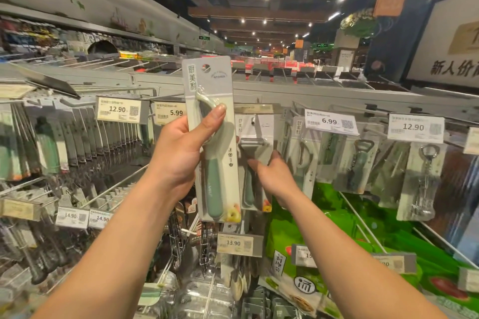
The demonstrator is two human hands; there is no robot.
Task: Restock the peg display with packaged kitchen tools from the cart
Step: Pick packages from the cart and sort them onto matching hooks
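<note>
My left hand (181,147) grips a carded peeler pack (211,85) with a green handle and holds it upright in front of the peg display. My right hand (272,173) reaches past it to a hanging peeler pack (255,132) on a middle peg; its fingers pinch that pack near the blade. A peg hook (253,122) pokes through the hanging pack's card. The cart is out of view.
Price tags 12.90 (119,109), 5.99 (171,112) and 6.99 (330,122) line the rail. Knives (85,137) hang at left, bottle openers and corkscrews (425,179) at right. Green bags (324,235) hang below, bare wire pegs (114,189) at lower left.
</note>
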